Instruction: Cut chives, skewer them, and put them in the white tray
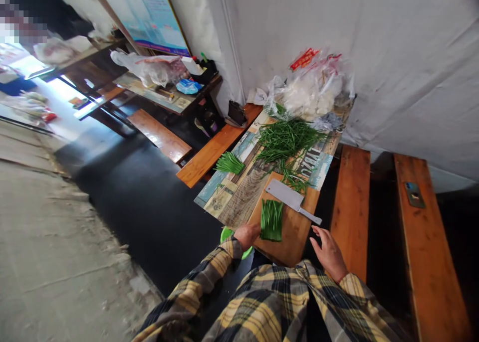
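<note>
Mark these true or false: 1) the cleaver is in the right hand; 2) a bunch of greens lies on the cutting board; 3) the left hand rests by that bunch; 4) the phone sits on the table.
1) False: the cleaver lies on the cutting board; the right hand is open, near its handle.
2) True: the bunch of greens lies there.
3) True: the left hand is at the bunch's edge.
4) False: the phone lies on the far bench.
</note>
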Available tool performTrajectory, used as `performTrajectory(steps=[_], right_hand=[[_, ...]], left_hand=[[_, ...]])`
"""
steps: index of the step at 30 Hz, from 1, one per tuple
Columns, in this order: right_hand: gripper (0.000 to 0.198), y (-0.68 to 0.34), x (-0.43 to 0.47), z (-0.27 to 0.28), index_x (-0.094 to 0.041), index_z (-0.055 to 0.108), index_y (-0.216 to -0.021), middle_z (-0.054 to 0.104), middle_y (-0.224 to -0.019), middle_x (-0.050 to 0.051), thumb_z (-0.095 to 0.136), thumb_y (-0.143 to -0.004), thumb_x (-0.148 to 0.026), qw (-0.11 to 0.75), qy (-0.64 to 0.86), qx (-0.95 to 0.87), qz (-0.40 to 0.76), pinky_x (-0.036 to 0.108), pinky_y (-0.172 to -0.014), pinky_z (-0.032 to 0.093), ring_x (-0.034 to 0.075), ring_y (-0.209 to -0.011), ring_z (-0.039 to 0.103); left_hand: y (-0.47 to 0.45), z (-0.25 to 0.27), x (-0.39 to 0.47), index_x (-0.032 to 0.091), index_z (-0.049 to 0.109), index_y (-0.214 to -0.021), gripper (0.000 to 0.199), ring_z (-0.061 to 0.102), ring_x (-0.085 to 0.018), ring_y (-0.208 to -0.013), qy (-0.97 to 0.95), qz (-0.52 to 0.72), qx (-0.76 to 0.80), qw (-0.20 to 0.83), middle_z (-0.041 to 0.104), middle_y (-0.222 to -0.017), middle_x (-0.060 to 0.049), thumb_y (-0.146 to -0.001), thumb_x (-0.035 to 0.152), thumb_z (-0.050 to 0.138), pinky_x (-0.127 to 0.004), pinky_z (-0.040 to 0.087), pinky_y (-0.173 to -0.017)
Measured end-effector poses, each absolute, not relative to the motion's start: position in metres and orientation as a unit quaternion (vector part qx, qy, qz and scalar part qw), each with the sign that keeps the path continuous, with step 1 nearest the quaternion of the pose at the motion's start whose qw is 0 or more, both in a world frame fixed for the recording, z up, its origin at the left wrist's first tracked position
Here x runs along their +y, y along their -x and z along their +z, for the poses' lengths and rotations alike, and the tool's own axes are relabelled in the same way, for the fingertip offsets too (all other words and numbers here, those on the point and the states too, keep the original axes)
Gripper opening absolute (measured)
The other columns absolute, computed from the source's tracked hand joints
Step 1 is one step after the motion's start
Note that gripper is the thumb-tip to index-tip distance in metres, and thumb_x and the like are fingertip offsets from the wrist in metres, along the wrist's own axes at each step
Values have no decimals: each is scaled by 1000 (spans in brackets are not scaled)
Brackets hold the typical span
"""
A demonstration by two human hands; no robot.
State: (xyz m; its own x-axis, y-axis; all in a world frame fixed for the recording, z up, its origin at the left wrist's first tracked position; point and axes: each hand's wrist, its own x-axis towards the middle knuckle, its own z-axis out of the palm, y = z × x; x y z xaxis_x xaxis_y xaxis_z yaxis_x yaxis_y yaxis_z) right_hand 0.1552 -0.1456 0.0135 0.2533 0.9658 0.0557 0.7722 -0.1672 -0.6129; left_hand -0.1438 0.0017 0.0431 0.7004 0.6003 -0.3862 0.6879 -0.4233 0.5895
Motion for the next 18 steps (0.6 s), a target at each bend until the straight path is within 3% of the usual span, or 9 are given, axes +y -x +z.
performTrajectory(steps=[5,10,14,18], right_hand=[[34,-165,-145,35,-20,54,-116,63,-110,12,45,-90,-39,302,724,-579,222,46,-94,50,24,-101,61],[34,-156,-138,63,-20,62,-106,67,-106,11,47,-88,-44,338,683,-561,323,44,-92,51,25,-97,64],[34,-116,-123,100,-20,66,-100,71,-105,11,47,-88,-46,344,601,-586,421,40,-91,50,25,-99,65],[40,-65,-113,133,-18,68,-96,73,-97,10,43,-90,-48,328,511,-635,477,32,-81,52,22,-89,68]], left_hand=[[149,76,-26,21,60,-74,30,50,-12,-64,-730,106,469,486,51,-65,2,-89,36,40,-23,40,-63],[129,107,-64,18,53,-69,39,33,-7,-45,-571,246,572,535,39,-53,7,-85,52,41,-21,28,-45],[103,126,-93,18,53,-71,39,31,-6,-43,-478,333,595,554,42,-54,7,-82,55,47,-21,25,-43],[84,139,-115,19,50,-63,38,33,-6,-45,-413,429,599,536,41,-52,7,-78,54,54,-21,26,-45]])
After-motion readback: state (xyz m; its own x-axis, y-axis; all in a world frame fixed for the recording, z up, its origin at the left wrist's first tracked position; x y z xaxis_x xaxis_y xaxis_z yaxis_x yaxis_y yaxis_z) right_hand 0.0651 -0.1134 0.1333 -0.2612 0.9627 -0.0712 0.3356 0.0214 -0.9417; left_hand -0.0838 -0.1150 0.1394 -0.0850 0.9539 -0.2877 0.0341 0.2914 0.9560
